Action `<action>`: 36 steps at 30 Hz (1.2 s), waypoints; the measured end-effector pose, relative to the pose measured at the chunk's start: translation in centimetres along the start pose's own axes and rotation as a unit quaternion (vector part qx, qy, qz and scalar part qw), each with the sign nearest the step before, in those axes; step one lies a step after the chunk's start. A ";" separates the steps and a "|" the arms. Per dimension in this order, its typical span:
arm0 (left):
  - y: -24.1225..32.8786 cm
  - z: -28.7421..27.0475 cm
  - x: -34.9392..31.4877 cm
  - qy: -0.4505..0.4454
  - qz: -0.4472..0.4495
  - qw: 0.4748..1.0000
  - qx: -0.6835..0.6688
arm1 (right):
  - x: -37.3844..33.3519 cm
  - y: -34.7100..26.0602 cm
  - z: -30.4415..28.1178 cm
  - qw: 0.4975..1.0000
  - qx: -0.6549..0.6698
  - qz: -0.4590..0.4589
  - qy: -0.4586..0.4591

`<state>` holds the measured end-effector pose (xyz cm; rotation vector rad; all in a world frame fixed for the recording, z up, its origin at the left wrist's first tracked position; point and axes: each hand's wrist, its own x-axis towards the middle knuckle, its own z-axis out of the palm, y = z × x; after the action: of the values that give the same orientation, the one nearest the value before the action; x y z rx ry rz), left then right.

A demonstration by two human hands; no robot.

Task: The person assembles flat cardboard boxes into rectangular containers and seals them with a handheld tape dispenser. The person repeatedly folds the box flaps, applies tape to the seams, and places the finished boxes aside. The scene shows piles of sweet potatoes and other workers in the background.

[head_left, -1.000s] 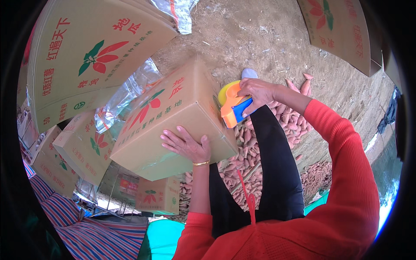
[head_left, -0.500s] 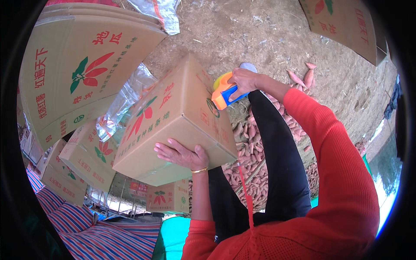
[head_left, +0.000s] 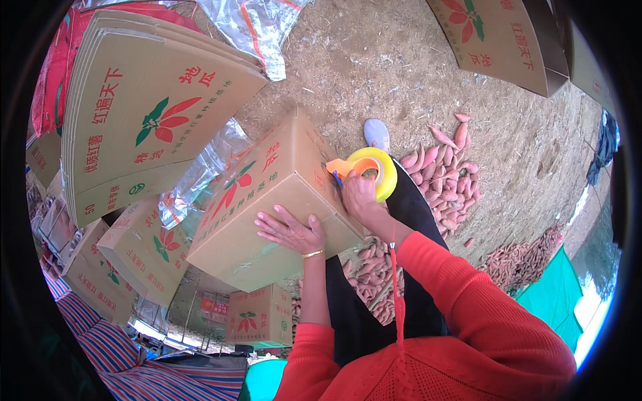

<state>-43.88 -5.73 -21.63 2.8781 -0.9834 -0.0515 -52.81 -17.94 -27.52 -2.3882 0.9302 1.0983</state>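
A closed cardboard carton (head_left: 264, 184) with red and green printing sits tilted in front of me. My left hand (head_left: 292, 231), a gold bracelet at its wrist, lies flat on the near face with fingers spread. On the carton's right side my right hand (head_left: 362, 200) is closed round an orange and blue tape dispenser (head_left: 347, 165). It carries a wide roll of yellow tape (head_left: 388, 175). The dispenser's front end is against or very close to that side; I cannot tell which. My right fingers hide most of its blue part.
Flattened cartons (head_left: 160, 73) stand stacked at left, above more boxes (head_left: 144, 244). Sweet potatoes (head_left: 449, 190) lie heaped beyond my right leg, and others (head_left: 374, 284) between my legs. Another carton (head_left: 511, 50) stands far right. Clear plastic (head_left: 217, 157) lies behind the carton.
My right hand has moved nearer to me along the carton's right side and turned the dispenser, so the yellow roll now shows. My left hand stays on the carton.
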 end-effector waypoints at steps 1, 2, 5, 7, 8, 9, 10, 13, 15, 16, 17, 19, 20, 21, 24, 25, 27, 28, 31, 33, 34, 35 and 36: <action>-0.1 -0.2 -0.1 0.002 0.000 1.000 0.001 | 0.4 0.3 0.6 0.998 0.055 0.041 -0.010; -0.1 -0.2 0.1 0.002 0.000 1.000 0.002 | 0.8 0.6 0.0 0.990 0.109 0.083 -0.022; -0.3 -0.5 -0.1 0.000 -0.006 1.000 0.001 | 0.1 0.6 -1.2 0.966 0.218 0.140 0.021; -0.3 0.1 -0.2 0.006 -0.008 1.000 0.001 | -0.8 -0.2 -1.8 0.956 0.247 0.135 0.079; -0.7 0.2 -0.3 0.004 -0.006 1.000 0.003 | -0.7 -0.9 -2.3 0.952 0.254 0.139 0.098; -0.9 0.2 -0.3 0.005 -0.005 1.000 -0.002 | -0.1 -1.3 -3.5 0.962 0.228 0.138 0.067; -1.0 0.2 -0.5 0.006 -0.006 1.000 -0.006 | 0.5 -1.9 -3.5 0.965 0.212 0.140 0.058; -0.7 0.3 -0.1 0.007 -0.006 1.000 -0.012 | 3.5 -2.1 -1.4 0.968 0.177 0.129 0.124; -0.8 0.1 -0.5 -0.004 -0.002 1.000 -0.014 | 5.2 -1.8 0.3 0.963 0.200 0.143 0.111; -0.8 -0.2 -0.6 -0.010 0.006 1.000 -0.019 | 5.4 -1.5 1.5 0.964 0.195 0.147 0.103; -1.3 -0.3 -0.2 -0.012 0.014 1.000 -0.024 | 5.7 -1.2 2.1 0.965 0.191 0.150 0.099; -3.8 -0.7 -0.3 -0.044 0.062 0.996 -0.040 | 4.9 -1.8 1.7 0.960 0.219 0.172 0.039; -5.1 -0.9 -0.6 -0.064 0.090 0.992 -0.055 | 4.3 -1.5 1.9 0.961 0.222 0.161 0.044; -6.5 -1.1 -0.5 -0.055 0.083 0.994 -0.039 | 3.6 -1.3 2.3 0.963 0.217 0.143 0.078; -12.0 -2.1 -0.4 -0.025 0.026 0.999 -0.011 | 2.3 -0.4 2.8 0.967 0.200 0.125 0.102; -14.1 -2.7 -0.6 -0.010 -0.019 1.000 -0.010 | 1.8 -0.1 2.8 0.967 0.193 0.119 0.113; -18.9 -3.2 -2.1 0.046 -0.149 0.988 0.011 | 0.9 -0.2 1.9 0.961 0.207 0.118 0.143; -21.5 -3.2 -3.1 0.062 -0.223 0.971 0.051 | 0.6 -0.3 1.5 0.959 0.207 0.127 0.146; -28.7 -3.0 -6.6 0.122 -0.421 0.898 -0.031 | 0.5 -1.2 0.8 0.957 0.207 0.130 0.158; -30.8 -3.0 -7.4 0.061 -0.488 0.867 -0.082 | 0.9 -1.3 -0.2 0.955 0.204 0.130 0.172; -31.2 -2.9 -7.7 0.032 -0.519 0.848 -0.109 | 1.1 -1.4 -1.0 0.954 0.203 0.128 0.181; -30.5 -3.1 -7.4 0.045 -0.538 0.833 -0.122 | 1.3 -1.5 -1.7 0.952 0.200 0.130 0.190; -28.9 -3.6 -6.5 0.055 -0.555 0.819 -0.138 | 1.9 -0.9 -2.9 0.952 0.190 0.138 0.197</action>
<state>-31.24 21.30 -21.05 2.6764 0.7498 -0.0968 -49.71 -19.63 -27.08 -2.2259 1.4944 0.4599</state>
